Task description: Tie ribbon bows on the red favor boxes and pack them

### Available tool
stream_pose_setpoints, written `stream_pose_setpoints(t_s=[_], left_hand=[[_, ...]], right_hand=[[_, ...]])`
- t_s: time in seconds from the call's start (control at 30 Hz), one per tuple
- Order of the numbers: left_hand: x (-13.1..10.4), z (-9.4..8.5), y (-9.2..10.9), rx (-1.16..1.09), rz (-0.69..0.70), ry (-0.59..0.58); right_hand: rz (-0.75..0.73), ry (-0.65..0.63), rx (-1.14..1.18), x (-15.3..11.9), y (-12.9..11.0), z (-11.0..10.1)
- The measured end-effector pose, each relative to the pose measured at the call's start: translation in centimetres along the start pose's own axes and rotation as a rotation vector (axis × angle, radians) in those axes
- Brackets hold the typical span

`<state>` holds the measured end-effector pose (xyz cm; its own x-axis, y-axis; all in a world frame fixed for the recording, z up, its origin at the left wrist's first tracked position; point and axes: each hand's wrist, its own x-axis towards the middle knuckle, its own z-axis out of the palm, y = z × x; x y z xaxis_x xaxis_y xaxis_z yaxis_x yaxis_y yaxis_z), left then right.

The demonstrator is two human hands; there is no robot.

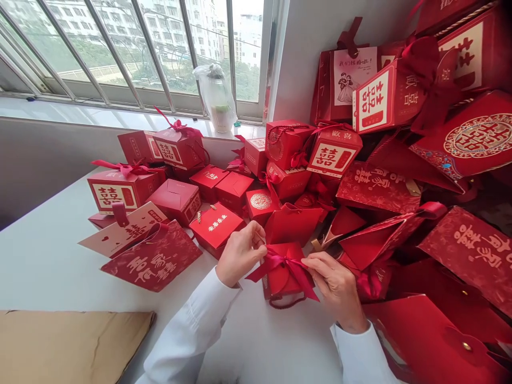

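Note:
A small red box point(280, 281) stands on the white table in front of me, with a dark red cord handle hanging at its near side. Across its top lies a magenta ribbon point(287, 262) tied in a bow. My left hand point(242, 254) pinches the ribbon at the bow's left side between thumb and fingers. On the right, my right hand point(335, 288) pinches the ribbon's other side. The bow's two tails spread out toward the lower left and lower right. Just behind the box is a red open flap or bag point(294, 224).
Red gift boxes point(218, 226) crowd behind my hands, and a tall pile of red bags point(464, 245) fills the right. Cardboard point(72, 344) lies at the lower left. A bagged cup point(220, 104) stands on the windowsill point(120, 121).

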<state>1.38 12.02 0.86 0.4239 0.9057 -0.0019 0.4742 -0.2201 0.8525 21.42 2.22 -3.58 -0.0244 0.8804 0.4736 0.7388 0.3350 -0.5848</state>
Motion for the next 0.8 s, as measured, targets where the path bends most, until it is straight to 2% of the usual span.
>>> stream_pose_setpoints(t_s=[0.13, 0.27, 0.4, 0.5, 0.7, 0.8], left_hand=[[0.0, -0.1, -0.1, -0.065, 0.005, -0.030], [-0.1, -0.7, -0.1, -0.097, -0.040, -0.113], [-0.5, -1.4, -0.3, 0.087, -0.035, -0.301], [-0.7, -1.8, 0.0, 0.150, -0.020, -0.442], [-2.2, -2.1, 2.6, 0.217, -0.023, -0.395], [-3.6, -1.3, 4.0, 0.407, -0.043, -0.324]], right_hand=[[0.025, 0.050, 0.004, -0.4, 0.1, 0.2], [0.123, 0.021, 0.099, -0.8, -0.1, -0.2], [0.348, -0.011, 0.243, -0.8, -0.4, -0.7], [0.447, -0.027, 0.306, -0.4, -0.8, -0.6], [0.568, 0.044, 0.308, 1.3, -1.9, 0.6], [0.557, 0.031, 0.295, 1.8, -2.2, 0.7]])
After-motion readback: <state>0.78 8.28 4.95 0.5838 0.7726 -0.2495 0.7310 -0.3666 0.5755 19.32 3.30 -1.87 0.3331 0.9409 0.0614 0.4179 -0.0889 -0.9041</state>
